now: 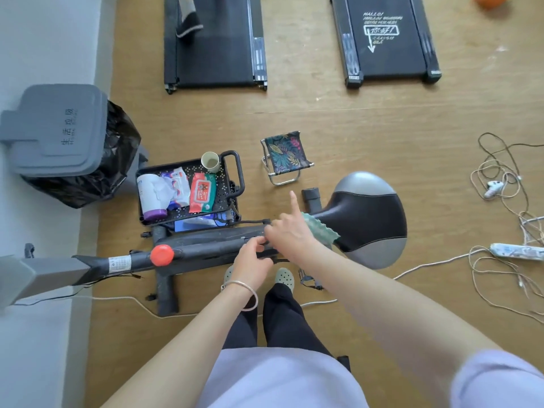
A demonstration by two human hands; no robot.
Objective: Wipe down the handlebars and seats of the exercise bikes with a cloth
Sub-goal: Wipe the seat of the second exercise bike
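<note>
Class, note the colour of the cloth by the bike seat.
The cloth is pale teal-green with a scalloped edge, clearest in the head view.

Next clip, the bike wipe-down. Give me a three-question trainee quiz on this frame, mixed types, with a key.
1. True or false: the right hand holds the green cloth beside the bike seat.
2. Where does the paper cup stand? A: on the floor. B: in the black tray. C: on a treadmill.
3. Fill the gap: the round knob on the bike frame is ___.
Key: 1 true; 2 B; 3 red.
</note>
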